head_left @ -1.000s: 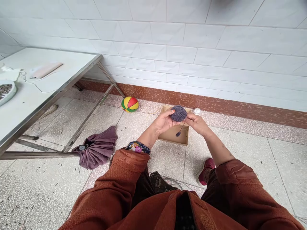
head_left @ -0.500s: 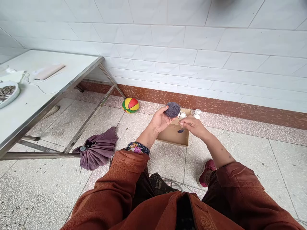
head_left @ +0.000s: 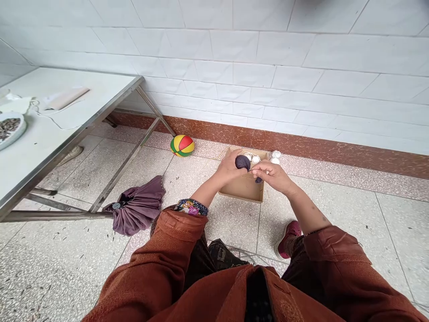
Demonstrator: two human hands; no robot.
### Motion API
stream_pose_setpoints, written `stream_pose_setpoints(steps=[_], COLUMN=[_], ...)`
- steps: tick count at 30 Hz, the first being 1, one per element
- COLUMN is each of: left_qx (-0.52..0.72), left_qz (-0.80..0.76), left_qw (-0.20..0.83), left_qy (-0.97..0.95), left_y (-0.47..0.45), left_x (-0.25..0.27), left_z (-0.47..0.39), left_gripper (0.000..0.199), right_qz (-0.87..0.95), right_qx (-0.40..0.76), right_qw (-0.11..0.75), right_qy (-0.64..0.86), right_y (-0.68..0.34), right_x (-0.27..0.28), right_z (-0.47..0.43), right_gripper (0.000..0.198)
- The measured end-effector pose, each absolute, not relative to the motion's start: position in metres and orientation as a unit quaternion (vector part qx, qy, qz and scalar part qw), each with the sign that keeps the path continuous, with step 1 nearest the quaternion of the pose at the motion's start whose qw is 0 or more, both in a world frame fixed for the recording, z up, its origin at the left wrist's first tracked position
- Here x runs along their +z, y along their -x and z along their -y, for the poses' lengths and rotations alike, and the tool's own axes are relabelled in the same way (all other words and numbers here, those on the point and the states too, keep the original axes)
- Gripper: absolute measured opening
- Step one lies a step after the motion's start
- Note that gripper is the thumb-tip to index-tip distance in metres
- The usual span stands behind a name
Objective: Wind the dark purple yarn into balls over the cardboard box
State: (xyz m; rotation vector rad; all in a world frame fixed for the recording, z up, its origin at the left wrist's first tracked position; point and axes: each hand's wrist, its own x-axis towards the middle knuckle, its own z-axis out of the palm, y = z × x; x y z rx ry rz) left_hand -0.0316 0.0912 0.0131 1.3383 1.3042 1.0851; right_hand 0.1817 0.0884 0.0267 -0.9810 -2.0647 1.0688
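Note:
A dark purple-grey ball of yarn (head_left: pixel 242 163) is gripped in my left hand (head_left: pixel 229 166), whose back now faces up. Close beside it, my right hand (head_left: pixel 271 175) pinches a strand of the same yarn between thumb and fingers. A small dark tuft of yarn (head_left: pixel 258 180) shows below the right fingers. Under both hands stands a shallow cardboard box (head_left: pixel 241 190) on the floor. White yarn balls (head_left: pixel 255 159) lie in its back part, and more white yarn (head_left: pixel 275 154) is just past its right side, partly hidden by my right hand.
A colourful ball (head_left: pixel 182 146) rests on the floor near the wall. To the left stands a metal-framed table (head_left: pixel 110 89) bearing a white dish (head_left: pixel 22 129) and a folded pinkish item (head_left: pixel 69 98). A purple cloth (head_left: pixel 139 206) lies by the table's lower bar.
My left hand has turned over, from palm up under the yarn ball to fingers over it. My right hand has shifted slightly right, still pinching the strand.

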Motion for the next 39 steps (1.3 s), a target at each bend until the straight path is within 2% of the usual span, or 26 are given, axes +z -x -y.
stream_pose_setpoints(steps=[4, 6, 11, 14, 19, 23, 30, 39], left_qx=[0.315, 0.289, 0.312, 0.352, 0.376, 0.391, 0.430, 0.415], left_qz=[-0.491, -0.438, -0.326, -0.261, -0.239, -0.251, -0.244, -0.188], left_qw=[0.559, 0.622, 0.767, 0.809, 0.820, 0.814, 0.796, 0.804], left_qy=[-0.590, -0.581, -0.455, -0.390, -0.359, -0.349, -0.349, -0.383], left_y=[0.034, 0.034, 0.033, 0.033, 0.032, 0.031, 0.033, 0.038], left_x=[0.016, 0.019, 0.029, 0.031, 0.028, 0.027, 0.037, 0.033], left_z=[-0.086, -0.084, -0.080, -0.079, -0.080, -0.081, -0.078, -0.080], left_gripper=[0.068, 0.064, 0.055, 0.052, 0.052, 0.050, 0.047, 0.062], right_qz=[0.788, 0.781, 0.746, 0.725, 0.732, 0.744, 0.661, 0.606], right_qx=[0.351, 0.346, 0.382, 0.416, 0.401, 0.365, 0.446, 0.489], right_qw=[0.310, 0.311, 0.327, 0.324, 0.325, 0.333, 0.356, 0.333], right_qy=[0.399, 0.416, 0.436, 0.443, 0.445, 0.450, 0.487, 0.531], right_y=[-0.185, -0.186, -0.186, -0.188, -0.191, -0.192, -0.193, -0.194], right_x=[0.019, 0.015, 0.013, 0.012, 0.014, 0.015, 0.004, -0.002], right_z=[-0.095, -0.098, -0.099, -0.099, -0.099, -0.100, -0.105, -0.106], right_gripper=[0.031, 0.029, 0.027, 0.029, 0.034, 0.031, 0.032, 0.052])
